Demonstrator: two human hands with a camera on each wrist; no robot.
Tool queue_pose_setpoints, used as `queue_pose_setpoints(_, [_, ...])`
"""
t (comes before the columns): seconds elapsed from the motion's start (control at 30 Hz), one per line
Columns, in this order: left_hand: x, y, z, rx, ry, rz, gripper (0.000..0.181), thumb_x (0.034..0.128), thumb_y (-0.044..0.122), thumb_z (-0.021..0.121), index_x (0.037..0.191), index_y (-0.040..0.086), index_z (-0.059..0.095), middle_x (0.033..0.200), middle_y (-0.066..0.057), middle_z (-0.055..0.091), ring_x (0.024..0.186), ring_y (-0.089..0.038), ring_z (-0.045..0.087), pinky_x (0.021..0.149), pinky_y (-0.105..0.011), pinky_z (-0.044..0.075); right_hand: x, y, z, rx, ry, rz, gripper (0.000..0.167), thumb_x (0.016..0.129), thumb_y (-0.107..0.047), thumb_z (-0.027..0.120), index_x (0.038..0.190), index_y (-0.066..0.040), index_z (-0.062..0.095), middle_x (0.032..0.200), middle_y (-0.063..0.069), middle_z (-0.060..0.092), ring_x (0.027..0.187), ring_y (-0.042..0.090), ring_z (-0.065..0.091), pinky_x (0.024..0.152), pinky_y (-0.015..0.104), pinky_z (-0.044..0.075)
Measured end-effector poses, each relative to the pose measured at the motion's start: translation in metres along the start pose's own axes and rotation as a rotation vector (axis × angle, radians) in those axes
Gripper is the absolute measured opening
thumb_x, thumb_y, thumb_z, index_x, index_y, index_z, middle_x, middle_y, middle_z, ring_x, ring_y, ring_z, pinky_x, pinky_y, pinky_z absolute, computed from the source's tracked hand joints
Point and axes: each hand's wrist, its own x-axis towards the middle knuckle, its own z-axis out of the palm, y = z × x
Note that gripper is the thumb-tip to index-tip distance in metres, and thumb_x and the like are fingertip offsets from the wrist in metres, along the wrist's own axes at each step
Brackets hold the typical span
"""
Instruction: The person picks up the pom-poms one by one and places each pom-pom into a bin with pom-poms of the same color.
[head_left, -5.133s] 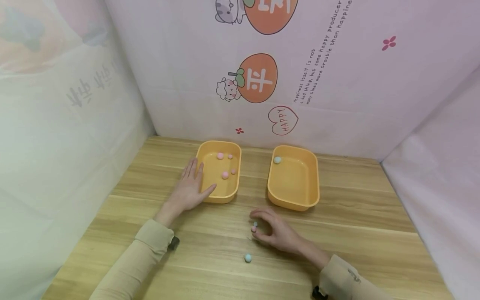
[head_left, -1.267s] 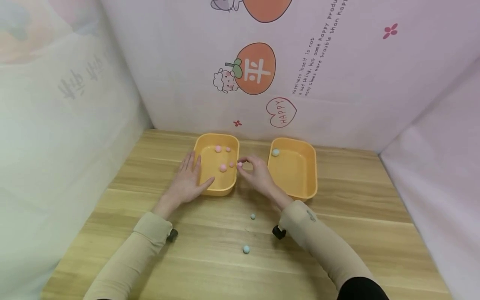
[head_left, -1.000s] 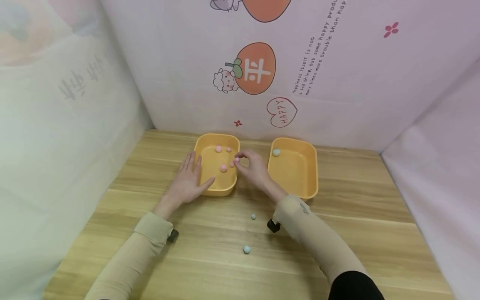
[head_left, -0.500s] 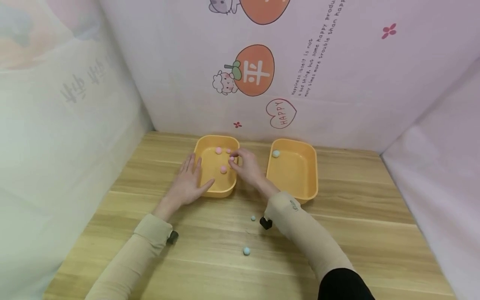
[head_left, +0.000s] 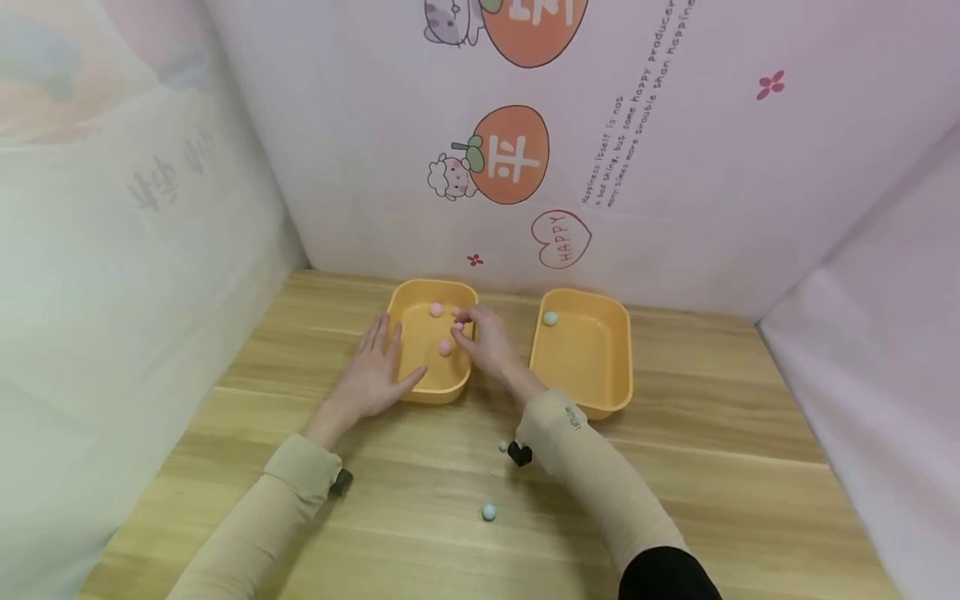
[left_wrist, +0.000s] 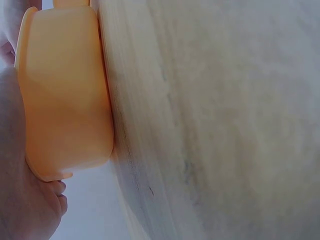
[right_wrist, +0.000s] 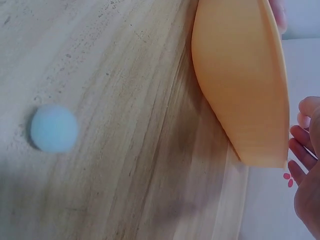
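right hand [head_left: 487,340]: thumb and finger pinching pink ball [head_left: 459,327]; ball round, no long axis, over tray [head_left: 431,397] just inside its right edge; left hand [head_left: 371,375]: spread at left edge, farther from ball.

Person in matching beige, left sleeve [head_left: 243,525] and right sleeve [head_left: 611,496] lightly creased; left cuff [head_left: 302,467] and right cuff [head_left: 546,427] broad, turned back, latter bearing dark marking [head_left: 575,417] too small to read; compact black block [head_left: 341,482] beside left cuff, angular black block [head_left: 519,453] beside right; black fabric [head_left: 667,575] farther up right arm; hands [head_left: 371,379] bare beyond cuffs
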Motion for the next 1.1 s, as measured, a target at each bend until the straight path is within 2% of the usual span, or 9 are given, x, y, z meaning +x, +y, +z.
queue_pose_setpoints(0.13, [-0.002, 0.0, 0.002, -0.002, -0.002, 0.005, 0.105, 0.1081, 0.07, 0.046, 0.172, -0.008, 0.017, 0.182, -0.034, 0.004, 0.172, -0.048, 0.004, 0.143, -0.06, 0.011, -0.002, 0.004, 0.005, -0.005, -0.007, 0.015, 0.014, 0.103, -0.009, 0.075, 0.112, 0.002, 0.075, 0.121, 0.019, 0.075, 0.122, 0.037, 0.068, 0.109, 0.048, 0.059])
queue_pose_setpoints(0.3, [-0.002, 0.001, 0.003, 0.003, -0.007, -0.002, 0.105, 0.1082, 0.07, 0.045, 0.172, -0.008, 0.017, 0.182, -0.034, 0.005, 0.172, -0.049, 0.005, 0.142, -0.061, 0.013, -0.006, 0.008, 0.003, 0.008, 0.01, 0.014, 0.025, 0.102, -0.01, 0.076, 0.123, 0.005, 0.074, 0.129, 0.022, 0.073, 0.129, 0.04, 0.065, 0.115, 0.052, 0.057])
queue_pose_setpoints(0.43, [0.0, 0.002, 0.004, 0.002, -0.005, -0.003, 0.105, 0.1085, 0.072, 0.042, 0.173, -0.007, 0.016, 0.182, -0.034, 0.004, 0.172, -0.049, 0.004, 0.142, -0.061, 0.012, -0.015, 0.011, -0.011, -0.037, 0.063, -0.07, 0.026, 0.101, -0.01, 0.077, 0.122, 0.005, 0.074, 0.131, 0.024, 0.072, 0.13, 0.042, 0.065, 0.117, 0.055, 0.054])
queue_pose_setpoints(0.57, [0.002, 0.002, 0.004, -0.006, -0.01, -0.003, 0.106, 0.1084, 0.073, 0.04, 0.173, -0.006, 0.014, 0.182, -0.033, 0.002, 0.173, -0.048, 0.001, 0.142, -0.06, 0.01, -0.034, 0.014, -0.035, -0.127, 0.11, -0.178, 0.024, 0.1, -0.009, 0.077, 0.12, 0.003, 0.075, 0.132, 0.024, 0.071, 0.129, 0.043, 0.065, 0.117, 0.057, 0.054])
queue_pose_setpoints(0.67, [0.002, 0.001, 0.004, -0.006, -0.002, -0.007, 0.106, 0.1083, 0.073, 0.04, 0.173, -0.007, 0.015, 0.182, -0.033, 0.002, 0.173, -0.048, 0.001, 0.142, -0.06, 0.009, -0.05, 0.016, -0.053, -0.174, 0.122, -0.22, 0.026, 0.101, -0.01, 0.078, 0.123, 0.003, 0.073, 0.134, 0.024, 0.07, 0.13, 0.042, 0.064, 0.117, 0.057, 0.053])
queue_pose_setpoints(0.8, [0.001, 0.0, 0.003, -0.012, 0.001, -0.014, 0.105, 0.1082, 0.072, 0.042, 0.173, -0.007, 0.016, 0.182, -0.032, 0.002, 0.173, -0.047, 0.001, 0.143, -0.059, 0.009, -0.07, 0.025, -0.07, -0.243, 0.121, -0.242, 0.034, 0.102, -0.013, 0.078, 0.131, 0.002, 0.07, 0.138, 0.024, 0.068, 0.132, 0.043, 0.064, 0.116, 0.059, 0.054])
queue_pose_setpoints(0.97, [0.001, 0.001, 0.002, -0.007, 0.001, -0.014, 0.104, 0.1086, 0.071, 0.043, 0.173, -0.007, 0.017, 0.182, -0.033, 0.003, 0.173, -0.048, 0.003, 0.142, -0.06, 0.011, -0.093, 0.042, -0.084, -0.355, 0.103, -0.309, 0.047, 0.102, -0.016, 0.078, 0.143, 0.003, 0.065, 0.146, 0.028, 0.064, 0.137, 0.048, 0.061, 0.119, 0.066, 0.051])
queue_pose_setpoints(1.1, [0.001, 0.002, 0.001, -0.008, -0.002, -0.01, 0.104, 0.1089, 0.071, 0.043, 0.172, -0.008, 0.017, 0.182, -0.033, 0.002, 0.173, -0.048, 0.002, 0.142, -0.061, 0.01, -0.11, 0.055, -0.093, -0.382, 0.071, -0.289, 0.058, 0.103, -0.021, 0.076, 0.152, 0.003, 0.058, 0.156, 0.031, 0.057, 0.147, 0.052, 0.054, 0.124, 0.069, 0.044])
